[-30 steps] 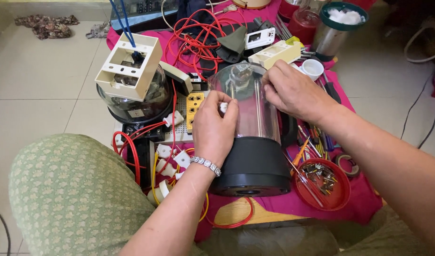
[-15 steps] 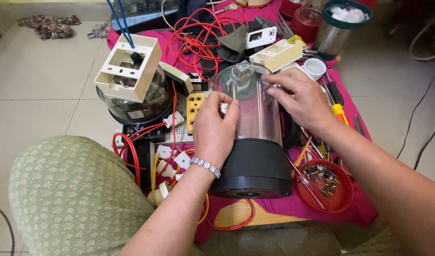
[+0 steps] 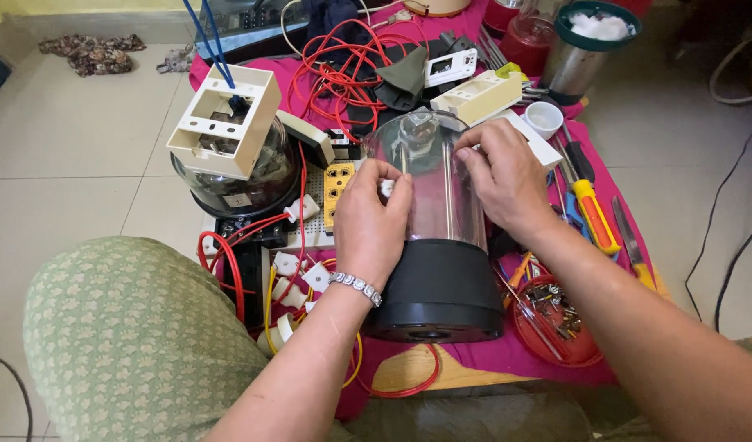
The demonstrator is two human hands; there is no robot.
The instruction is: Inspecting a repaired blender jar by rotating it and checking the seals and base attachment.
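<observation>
On the pink cloth [image 3: 474, 360], both hands, left hand [image 3: 372, 221] and right hand [image 3: 503, 176], curl around the clear jar [image 3: 437, 192].

A home repair corner is shown, set up on a tiled floor [image 3: 81, 155] rather than in a proper workshop. A low wooden board covered with a pink cloth [image 3: 613, 155] is used as the worktop, and it is crowded with red wires [image 3: 335, 74], screwdrivers [image 3: 593, 213], white switch boxes [image 3: 224, 123] and a red dish of small parts [image 3: 556, 319]. Household jars [image 3: 584, 49] are kept at the far edge.
</observation>
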